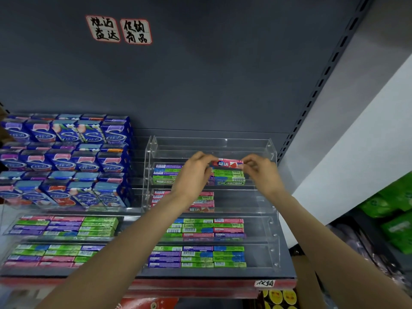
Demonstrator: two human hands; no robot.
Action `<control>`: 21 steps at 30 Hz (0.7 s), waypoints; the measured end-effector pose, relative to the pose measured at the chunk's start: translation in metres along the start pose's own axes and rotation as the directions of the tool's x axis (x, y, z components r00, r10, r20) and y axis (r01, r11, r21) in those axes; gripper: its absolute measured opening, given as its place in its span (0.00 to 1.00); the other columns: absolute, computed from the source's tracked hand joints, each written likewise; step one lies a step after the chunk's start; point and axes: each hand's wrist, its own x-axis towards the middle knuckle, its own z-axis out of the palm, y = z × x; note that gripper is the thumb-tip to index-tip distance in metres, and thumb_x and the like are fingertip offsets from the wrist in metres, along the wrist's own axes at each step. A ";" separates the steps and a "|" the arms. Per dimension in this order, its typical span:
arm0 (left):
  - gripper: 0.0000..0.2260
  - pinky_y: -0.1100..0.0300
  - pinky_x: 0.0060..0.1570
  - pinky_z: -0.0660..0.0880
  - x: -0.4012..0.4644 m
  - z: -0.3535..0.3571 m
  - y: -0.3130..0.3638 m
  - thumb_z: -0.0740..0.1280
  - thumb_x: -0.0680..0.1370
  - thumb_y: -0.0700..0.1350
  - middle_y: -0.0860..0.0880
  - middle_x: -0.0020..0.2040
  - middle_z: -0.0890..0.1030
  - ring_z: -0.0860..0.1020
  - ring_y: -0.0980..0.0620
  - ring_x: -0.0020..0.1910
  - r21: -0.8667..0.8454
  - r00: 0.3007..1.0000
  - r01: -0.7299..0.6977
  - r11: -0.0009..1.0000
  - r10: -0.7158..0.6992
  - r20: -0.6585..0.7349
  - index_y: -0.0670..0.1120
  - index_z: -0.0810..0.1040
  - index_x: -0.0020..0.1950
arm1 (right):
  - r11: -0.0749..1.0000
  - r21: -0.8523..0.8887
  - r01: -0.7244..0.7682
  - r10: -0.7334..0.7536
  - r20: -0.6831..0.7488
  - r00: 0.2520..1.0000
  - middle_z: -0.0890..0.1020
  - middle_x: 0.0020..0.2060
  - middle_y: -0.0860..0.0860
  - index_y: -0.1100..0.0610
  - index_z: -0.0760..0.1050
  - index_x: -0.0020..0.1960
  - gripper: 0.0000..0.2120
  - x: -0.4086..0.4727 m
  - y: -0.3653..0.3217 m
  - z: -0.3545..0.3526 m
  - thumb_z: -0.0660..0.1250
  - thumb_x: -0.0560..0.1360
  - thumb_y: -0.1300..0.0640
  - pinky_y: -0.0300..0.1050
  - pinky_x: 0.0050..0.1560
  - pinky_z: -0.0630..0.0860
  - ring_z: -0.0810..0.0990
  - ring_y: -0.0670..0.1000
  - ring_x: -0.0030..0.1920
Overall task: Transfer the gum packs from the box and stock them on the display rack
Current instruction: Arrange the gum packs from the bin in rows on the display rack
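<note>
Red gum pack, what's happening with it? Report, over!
Left hand and right hand pinch red gum pack by its ends. Held over green packs in clear rack. Nothing blocking.

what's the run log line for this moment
both hands: left hand and right hand pinch red gum pack | over clear rack | not yet placed

Two white, red-edged handwritten stickers [118, 30] on the dark grey back panel read "炫迈 益达" and "促销 商品". The red gum pack [227, 163] shows "益达". Green gum packs [231, 182] read "DOUBLEMINT", upside down. A white shelf-edge tag [264, 283] reads "促销".
</note>
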 end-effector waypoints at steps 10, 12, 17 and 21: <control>0.18 0.55 0.67 0.64 -0.002 -0.004 -0.009 0.58 0.81 0.43 0.51 0.71 0.68 0.66 0.51 0.68 0.324 0.958 -0.267 0.908 0.211 0.196 0.48 0.67 0.72 | 0.999 0.001 -0.033 0.033 -0.070 0.997 0.83 0.46 0.57 0.63 0.79 0.52 0.08 -0.001 0.000 0.001 0.69 0.74 0.62 0.29 0.44 0.71 0.79 0.48 0.40; 0.18 0.56 0.67 0.62 -0.003 -0.003 -0.010 0.57 0.82 0.45 0.52 0.71 0.67 0.64 0.52 0.69 0.350 0.943 -0.304 0.886 0.227 0.243 0.49 0.68 0.72 | 0.999 0.001 -0.035 0.035 -0.071 0.997 0.83 0.46 0.56 0.63 0.79 0.52 0.08 -0.001 0.001 0.000 0.69 0.74 0.62 0.31 0.45 0.73 0.79 0.48 0.40; 0.18 0.59 0.64 0.61 -0.006 0.000 -0.013 0.56 0.82 0.47 0.53 0.70 0.69 0.65 0.54 0.69 0.369 0.940 -0.312 0.876 0.229 0.252 0.50 0.66 0.73 | 0.996 -0.080 0.034 -0.036 -0.017 0.999 0.84 0.46 0.56 0.63 0.81 0.50 0.07 -0.002 -0.003 -0.003 0.68 0.74 0.62 0.34 0.49 0.74 0.79 0.47 0.42; 0.18 0.59 0.64 0.61 -0.006 0.000 -0.012 0.56 0.82 0.48 0.53 0.70 0.68 0.65 0.54 0.68 0.364 0.940 -0.310 0.878 0.226 0.257 0.50 0.66 0.73 | 0.987 -0.152 0.058 -0.053 0.037 0.998 0.81 0.52 0.57 0.62 0.80 0.55 0.10 -0.004 -0.002 -0.001 0.68 0.75 0.60 0.38 0.53 0.74 0.81 0.53 0.50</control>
